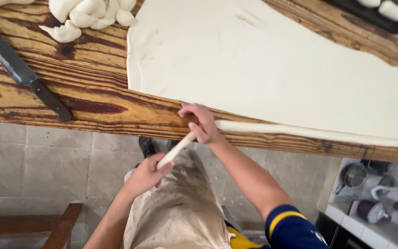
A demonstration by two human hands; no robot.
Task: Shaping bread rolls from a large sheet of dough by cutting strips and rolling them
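Head view, looking down over a wooden table [93, 87] with dark grain. Item one — a large rolled-out dough sheet [263, 64], pale and flat, covering the right part of the top, its near edge turned into a thin dough strip [300, 131] that runs along the table's front edge. Right hand [201, 122]: closed on the strip at the table's edge, fingers curled over it, thumb below. Left hand [147, 174]: below the table line, in front of a stained apron [180, 207], closed around the free end of the strip, which slants down from the right hand to it. Item two — a long knife [21, 71] with a dark handle, lying diagonally at the left, well apart from both hands. Item three — a heap of dough pieces [90, 16] at the top left. A dark tray [369, 16] at the top right appears to hold shaped dough lumps, though only partly in view. Below: tiled floor, a wooden bench [47, 226], kitchen vessels at the lower right.
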